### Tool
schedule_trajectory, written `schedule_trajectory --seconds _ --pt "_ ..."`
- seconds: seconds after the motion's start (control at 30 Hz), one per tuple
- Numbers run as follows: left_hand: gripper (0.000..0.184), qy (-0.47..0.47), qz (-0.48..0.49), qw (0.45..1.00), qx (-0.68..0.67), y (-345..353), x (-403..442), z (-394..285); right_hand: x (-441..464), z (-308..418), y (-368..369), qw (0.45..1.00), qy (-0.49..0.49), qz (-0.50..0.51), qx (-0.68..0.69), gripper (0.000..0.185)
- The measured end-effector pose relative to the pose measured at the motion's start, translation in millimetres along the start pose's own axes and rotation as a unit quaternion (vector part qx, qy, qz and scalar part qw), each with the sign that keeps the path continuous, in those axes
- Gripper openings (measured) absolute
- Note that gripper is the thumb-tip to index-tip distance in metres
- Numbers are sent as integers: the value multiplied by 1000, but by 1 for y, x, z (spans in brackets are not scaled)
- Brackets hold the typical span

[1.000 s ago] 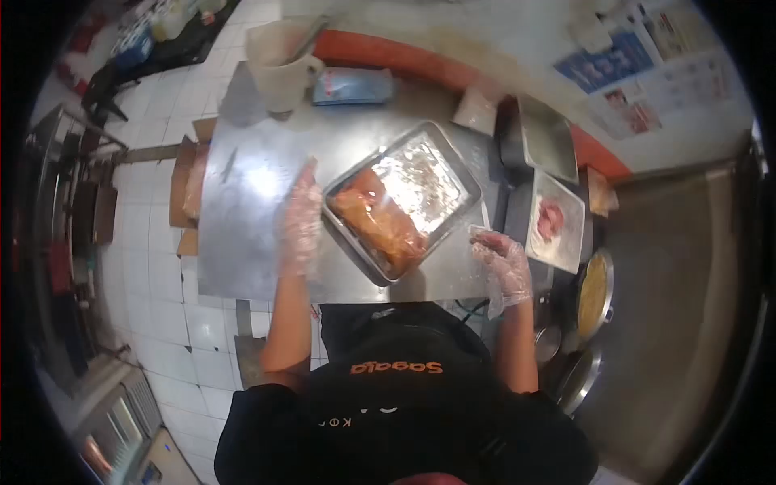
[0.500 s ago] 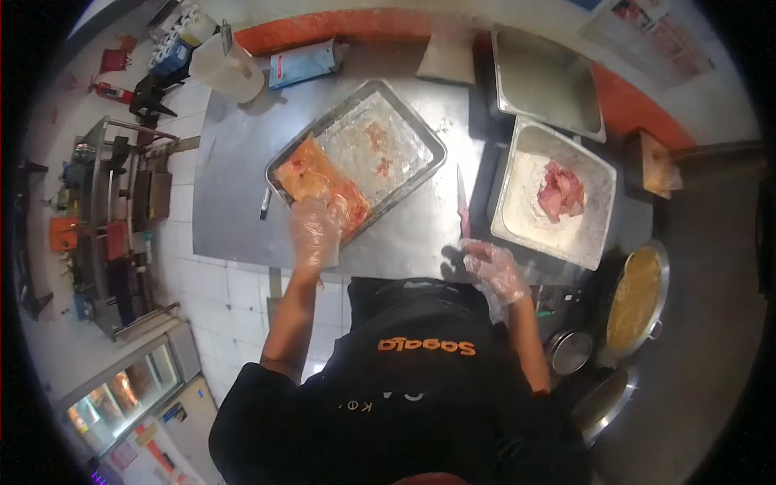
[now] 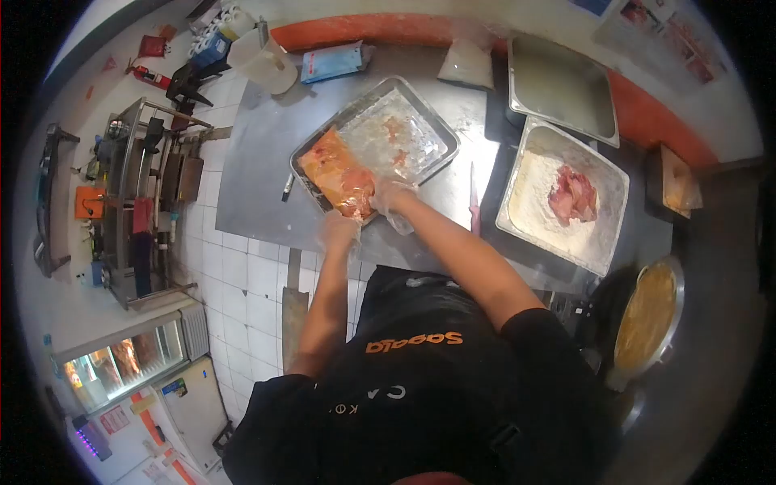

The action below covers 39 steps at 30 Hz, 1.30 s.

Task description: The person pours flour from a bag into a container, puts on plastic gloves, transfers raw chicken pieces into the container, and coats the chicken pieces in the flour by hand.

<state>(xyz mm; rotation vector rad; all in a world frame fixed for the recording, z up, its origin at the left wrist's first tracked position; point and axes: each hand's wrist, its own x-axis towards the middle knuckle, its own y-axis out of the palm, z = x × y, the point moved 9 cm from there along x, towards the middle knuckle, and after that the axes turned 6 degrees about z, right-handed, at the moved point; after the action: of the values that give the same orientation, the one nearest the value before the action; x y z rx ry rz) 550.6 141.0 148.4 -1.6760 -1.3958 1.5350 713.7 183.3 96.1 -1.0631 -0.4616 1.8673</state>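
A clear plastic bag of orange-red raw meat (image 3: 327, 166) lies in the left part of a metal tray (image 3: 443, 129). My left hand (image 3: 339, 229), in a clear plastic glove, grips the bag's near end at the tray's front corner. From the right, my gloved right hand (image 3: 394, 200) reaches over the tray edge and closes on the bag's near right side. Its fingertips are partly blurred against the plastic. Meat scraps (image 3: 396, 133) and wet residue are stuck to the tray bottom. A knife with a pink handle (image 3: 475, 220) lies to the right of the tray.
Right of the knife stands a metal pan of flour (image 3: 529, 190) holding raw meat pieces (image 3: 572, 196). Behind it is another deep pan (image 3: 562, 89). A plastic jug (image 3: 263, 65), a blue packet (image 3: 333, 62) and a marker (image 3: 288, 187) are on the steel table (image 3: 255, 186). A large pot (image 3: 649, 311) stands at right.
My right hand has moved left from beside the knife to the bag in the tray. My left hand has drawn back toward the bag's near end. The view has shifted slightly.
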Motion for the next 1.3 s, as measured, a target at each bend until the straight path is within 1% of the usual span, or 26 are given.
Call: schedule_trajectory --seconds 0.03,0.1,0.2,0.3,0.33,0.37,0.4,0.43,0.47,0.5,0.57,0.6,0.67,0.7,0.73,0.8,0.9,0.93,0.97,1.03,1.1,1.13,1.17,1.2,1.23,1.3 --pt "35 -4 5 1000 8 2 4 1 1 7 -5 1000 -3 -2 -8 37" --pt "31 -13 9 1000 8 6 8 9 -5 2 -10 997 73 -1 8 29" --pt "33 -11 18 999 -46 10 19 23 -10 9 -23 992 103 19 65 34" --pt "29 38 15 990 -137 4 28 30 -27 24 -55 994 66 -6 91 30" --pt "26 79 45 964 -250 -8 25 26 -39 32 -70 994 66 -8 86 30" --pt "23 118 77 923 -358 -22 18 18 -55 39 -86 976 60 -31 209 26" --pt "23 122 75 921 -361 -43 11 8 -62 43 -99 942 50 -55 327 22" --pt "23 136 79 877 -454 -68 1 -5 -59 42 -104 943 50 -58 324 22" --pt "22 149 83 824 -541 -90 -7 -16 -53 43 -115 919 18 -79 387 17" --pt "22 154 81 821 -543 -107 -8 -20 -49 46 -126 889 -15 -102 446 13" --pt "23 159 84 858 -481 -136 -6 -30 -73 65 -157 892 -20 -112 437 11" --pt "21 121 92 870 -470 -145 -9 -34 -78 68 -166 883 -35 -120 452 12" --pt "22 104 119 842 -516 -138 -3 -38 -93 73 -179 870 -46 -126 475 15" --pt "23 79 148 813 -558 -128 2 -38 -99 70 -181 871 -47 -131 472 15" --pt "23 82 150 811 -560 -120 10 -37 -105 68 -180 871 -45 -125 474 16" --pt "22 87 204 740 -635 -93 18 -37 -114 58 -173 872 -35 -116 475 17" --pt "19 33 235 711 -662 -90 0 -45 -115 57 -165 901 -102 -91 412 24" --pt "19 34 235 711 -662 -84 6 -44 -117 65 -172 942 -156 -143 259 26" --pt "18 92 202 703 -676 -90 12 -48 -114 61 -169 942 -155 -144 259 26" --pt "16 149 169 693 -685 -100 14 -52 -129 74 -182 923 -230 -282 125 23" --pt "14 122 102 808 -567 -118 19 -50 -125 73 -191 919 -220 -291 148 19" --pt "14 124 101 809 -566 -117 22 -51 -123 76 -194 917 -241 -285 139 15" --pt "18 137 64 840 -521 -121 28 -50 -122 79 -196 914 -263 -280 131 12" --pt "22 148 26 868 -474 -126 31 -47 -122 78 -196 914 -263 -281 131 12" --pt "22 149 25 868 -473 -131 29 -47 -119 75 -193 920 -252 -251 164 13" --pt "27 238 -94 921 -294 -172 9 -61 -115 73 -191 924 -240 -223 197 15"
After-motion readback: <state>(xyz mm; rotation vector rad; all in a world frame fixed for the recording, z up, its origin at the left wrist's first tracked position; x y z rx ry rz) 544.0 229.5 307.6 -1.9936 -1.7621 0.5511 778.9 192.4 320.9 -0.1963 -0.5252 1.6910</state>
